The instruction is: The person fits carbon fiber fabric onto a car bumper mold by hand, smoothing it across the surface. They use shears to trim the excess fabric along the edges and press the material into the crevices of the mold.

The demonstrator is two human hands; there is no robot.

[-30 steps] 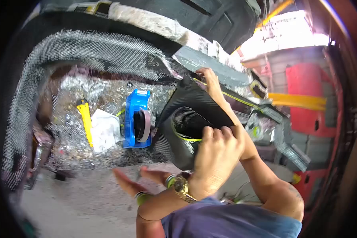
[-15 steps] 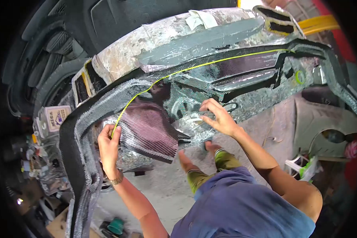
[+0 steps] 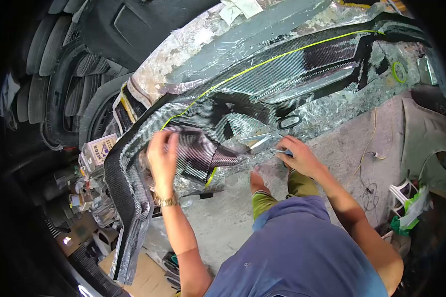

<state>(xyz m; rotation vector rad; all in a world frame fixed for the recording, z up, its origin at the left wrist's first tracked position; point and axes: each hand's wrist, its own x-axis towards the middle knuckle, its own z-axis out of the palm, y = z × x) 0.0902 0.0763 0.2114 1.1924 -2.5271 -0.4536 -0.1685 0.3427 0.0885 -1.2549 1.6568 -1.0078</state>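
Note:
A dark woven carbon-fibre fabric [image 3: 193,151] lies draped over a long bumper-shaped mould [image 3: 119,171], its free flap bent downward. Yellow-green tape [image 3: 262,64] runs along the fabric, and a short stretch of it shows at the flap's lower edge. My left hand [image 3: 162,157], slightly blurred, is over the flap's left side, thumb and fingers apart. Scissors with black handles [image 3: 289,122] lie with parted blades near the flap's right tip. The fingers of my right hand [image 3: 301,154] are curled at their lower handle, which is mostly hidden.
A green tape roll [image 3: 399,72] sits on the film-covered surface at right. A white cloth [image 3: 240,10] lies on the far side. Stacked dark moulded parts [image 3: 49,94] stand at left, beside a labelled tin [image 3: 101,147]. A cable [image 3: 374,143] trails on the concrete floor.
My view has shifted. The flap has bent over, with its taped edge now low. My left hand has come off that edge, and my right hand has moved down and closed at the scissors.

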